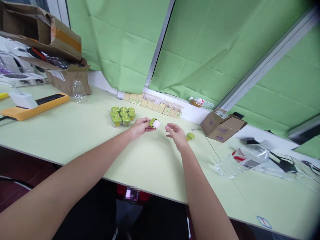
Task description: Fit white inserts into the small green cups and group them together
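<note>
A small, rounded-square green piece with a pale pinkish-white face (154,123) is in the left hand (140,128), over the middle of the pale green, flat-topped surface (150,160). The left grip holds it between thumb and fingers at its left edge. The right hand (177,135) is just right of it and apart from it, its grip moderately wide, fingers loosely curled, with nothing visible inside.

The likeliest trouble is the piece slipping to the surface, since the fingers hold only one side and the right edge has no support. If the pale part sits loose in the green rim, a tilt could let it slide out; how firmly it is seated cannot be told. The left hand is also near the cluster of clear containers with green square lids (124,113), so a leftward swing could knock them askew. A rightward move of the right hand could tip the single green-topped clear container (190,136) just beside its wrist.

The piece's pale face points right, towards the right hand, with the green back to the left. Its outline is nearly square, so no clear long axis shows.
</note>
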A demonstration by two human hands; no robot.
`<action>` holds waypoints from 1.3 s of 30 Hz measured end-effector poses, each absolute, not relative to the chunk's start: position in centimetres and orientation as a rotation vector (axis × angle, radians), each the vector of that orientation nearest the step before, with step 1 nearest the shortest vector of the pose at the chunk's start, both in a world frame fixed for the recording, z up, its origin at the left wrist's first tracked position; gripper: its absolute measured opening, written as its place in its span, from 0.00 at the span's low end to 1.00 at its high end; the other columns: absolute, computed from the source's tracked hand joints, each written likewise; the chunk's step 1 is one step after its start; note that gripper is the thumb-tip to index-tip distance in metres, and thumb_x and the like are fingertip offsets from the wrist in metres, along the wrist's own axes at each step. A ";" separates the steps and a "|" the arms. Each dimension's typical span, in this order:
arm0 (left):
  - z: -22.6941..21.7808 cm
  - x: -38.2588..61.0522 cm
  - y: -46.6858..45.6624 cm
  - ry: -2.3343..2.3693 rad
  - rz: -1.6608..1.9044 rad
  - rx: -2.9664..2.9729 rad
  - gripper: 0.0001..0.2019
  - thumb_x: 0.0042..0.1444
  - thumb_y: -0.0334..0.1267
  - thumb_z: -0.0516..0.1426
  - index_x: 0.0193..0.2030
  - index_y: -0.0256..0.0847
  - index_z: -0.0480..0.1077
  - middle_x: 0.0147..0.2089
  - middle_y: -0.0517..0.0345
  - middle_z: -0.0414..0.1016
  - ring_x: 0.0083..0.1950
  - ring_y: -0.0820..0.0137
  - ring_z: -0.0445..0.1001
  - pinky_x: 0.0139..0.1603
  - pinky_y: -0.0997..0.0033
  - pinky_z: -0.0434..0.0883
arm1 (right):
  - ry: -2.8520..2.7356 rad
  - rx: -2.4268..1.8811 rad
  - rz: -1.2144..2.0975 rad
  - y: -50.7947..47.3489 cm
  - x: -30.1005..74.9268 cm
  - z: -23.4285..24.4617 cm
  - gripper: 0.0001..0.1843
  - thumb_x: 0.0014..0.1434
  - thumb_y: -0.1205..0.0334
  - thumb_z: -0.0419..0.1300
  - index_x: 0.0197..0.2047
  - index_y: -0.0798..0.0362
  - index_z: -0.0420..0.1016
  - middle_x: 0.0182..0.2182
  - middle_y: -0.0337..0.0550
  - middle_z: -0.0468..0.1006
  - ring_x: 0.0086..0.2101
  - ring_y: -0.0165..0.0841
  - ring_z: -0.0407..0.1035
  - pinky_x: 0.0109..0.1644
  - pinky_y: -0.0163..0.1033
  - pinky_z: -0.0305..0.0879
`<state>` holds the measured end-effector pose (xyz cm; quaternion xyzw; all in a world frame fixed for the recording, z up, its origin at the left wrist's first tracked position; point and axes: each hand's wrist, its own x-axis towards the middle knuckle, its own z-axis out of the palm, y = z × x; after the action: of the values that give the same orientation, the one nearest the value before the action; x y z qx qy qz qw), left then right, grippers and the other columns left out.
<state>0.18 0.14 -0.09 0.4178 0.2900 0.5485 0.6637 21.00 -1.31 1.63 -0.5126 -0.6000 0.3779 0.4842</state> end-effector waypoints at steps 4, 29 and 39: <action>-0.5 0.4 0.2 0.636 1.188 0.981 0.09 0.51 0.34 0.67 0.34 0.34 0.72 0.37 0.52 0.79 0.35 0.70 0.79 0.47 0.66 0.76 | -1.545 -1.047 1.048 -1.5 20.3 1.9 0.28 0.48 0.46 0.69 0.51 0.47 0.73 0.49 0.46 0.77 0.44 0.36 0.73 0.42 0.42 0.75; -1.2 1.4 -0.5 0.960 1.214 1.567 0.14 0.48 0.48 0.65 0.31 0.37 0.78 0.30 0.55 0.78 0.31 0.70 0.72 0.34 0.71 0.68 | -1.367 -1.245 1.426 -2.9 17.9 2.1 0.08 0.46 0.60 0.65 0.32 0.52 0.76 0.29 0.41 0.78 0.32 0.35 0.75 0.41 0.46 0.78; -0.7 0.9 -0.1 0.946 1.328 1.481 0.14 0.54 0.49 0.61 0.32 0.39 0.72 0.30 0.57 0.73 0.31 0.71 0.71 0.33 0.72 0.67 | -1.282 -1.368 1.212 -2.3 17.8 1.6 0.13 0.44 0.54 0.69 0.28 0.53 0.76 0.26 0.41 0.77 0.27 0.31 0.71 0.32 0.38 0.74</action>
<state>0.87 -0.09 -0.70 0.5996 0.3829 0.5376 0.4526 17.77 -2.27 1.59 -0.5506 -0.5159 0.4877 0.4391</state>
